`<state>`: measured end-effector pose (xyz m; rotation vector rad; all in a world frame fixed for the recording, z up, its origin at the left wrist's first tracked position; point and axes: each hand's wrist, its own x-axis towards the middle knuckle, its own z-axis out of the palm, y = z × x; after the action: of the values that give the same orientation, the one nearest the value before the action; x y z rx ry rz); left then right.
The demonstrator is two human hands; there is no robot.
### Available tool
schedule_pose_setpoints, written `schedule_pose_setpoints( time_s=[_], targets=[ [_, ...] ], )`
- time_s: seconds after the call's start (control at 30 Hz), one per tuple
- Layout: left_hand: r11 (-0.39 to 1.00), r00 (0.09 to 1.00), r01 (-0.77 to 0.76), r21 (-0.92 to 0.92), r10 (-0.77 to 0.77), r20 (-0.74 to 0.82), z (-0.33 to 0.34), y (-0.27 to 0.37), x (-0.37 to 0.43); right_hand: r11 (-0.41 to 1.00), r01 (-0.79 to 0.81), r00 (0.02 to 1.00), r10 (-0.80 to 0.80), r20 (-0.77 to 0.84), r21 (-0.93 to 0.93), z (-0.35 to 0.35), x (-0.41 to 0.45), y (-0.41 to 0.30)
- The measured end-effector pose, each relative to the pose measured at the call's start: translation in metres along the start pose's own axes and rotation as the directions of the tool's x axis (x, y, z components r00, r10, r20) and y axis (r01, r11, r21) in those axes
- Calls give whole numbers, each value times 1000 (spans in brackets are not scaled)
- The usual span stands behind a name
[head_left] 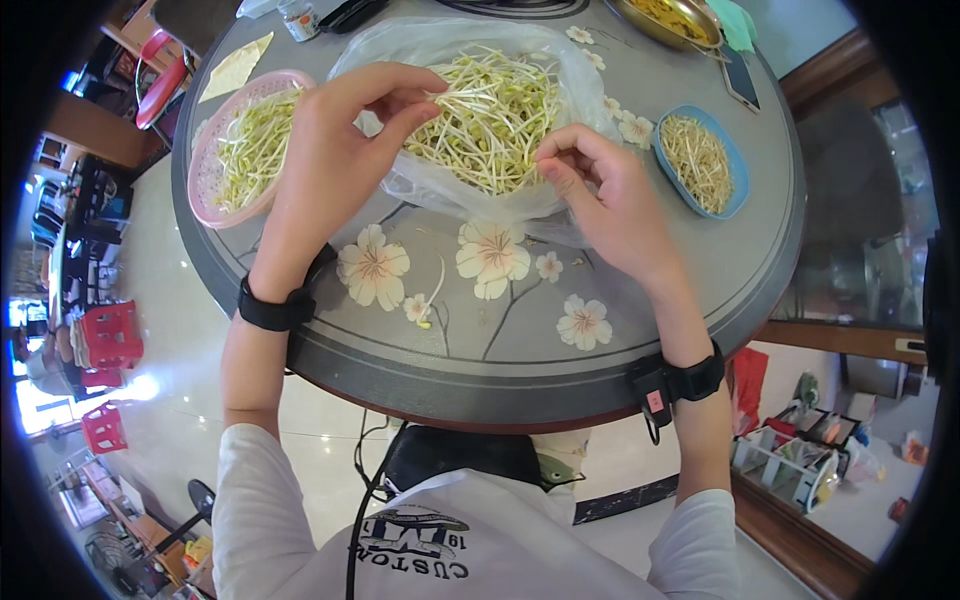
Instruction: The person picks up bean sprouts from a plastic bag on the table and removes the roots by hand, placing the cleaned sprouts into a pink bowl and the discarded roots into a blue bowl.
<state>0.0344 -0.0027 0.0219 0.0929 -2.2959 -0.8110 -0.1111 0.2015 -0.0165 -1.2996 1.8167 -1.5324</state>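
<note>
A clear plastic bag [592,90] lies spread on the table, heaped with soybean sprouts [487,127] with white stems and yellow-green heads. My left hand [352,120] is over the bag's left side, with pale sprout stems between its thumb and fingertips. At the right edge of the heap, my right hand [611,191] has thumb and forefinger pinched together; whether a sprout is between them is too small to tell. A pink perforated basket [214,214] of sprouts stands left, partly behind my left hand. On the right, a blue bowl [739,169] contains thin sprout pieces.
The round grey table [517,337] has a flower print, with a stray sprout [437,281] near its front. Farther back are a small jar [300,21], a folded cloth [238,66], a metal pan [637,22] of yellow food and a smartphone [741,84].
</note>
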Motion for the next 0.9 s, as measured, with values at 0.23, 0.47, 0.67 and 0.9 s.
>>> schedule_pose_setpoints(
  time_s=[0.23,0.47,0.67,0.9],
  targets=[
    [975,978,70,-212,-25,208,8,7,-7,995,22,999,-18,-38,93,1,-2,-3],
    [943,937,163,-291,-55,346,7,13,-8,994,107,994,-107,-12,2,8,2,-3],
    [945,942,74,-319,39,332,14,17,-11,973,222,974,-224,-20,-64,18,0,1],
    [973,952,-10,-232,80,297,13,20,-12,968,252,966,-252,-59,-10,23,0,1]
  ],
)
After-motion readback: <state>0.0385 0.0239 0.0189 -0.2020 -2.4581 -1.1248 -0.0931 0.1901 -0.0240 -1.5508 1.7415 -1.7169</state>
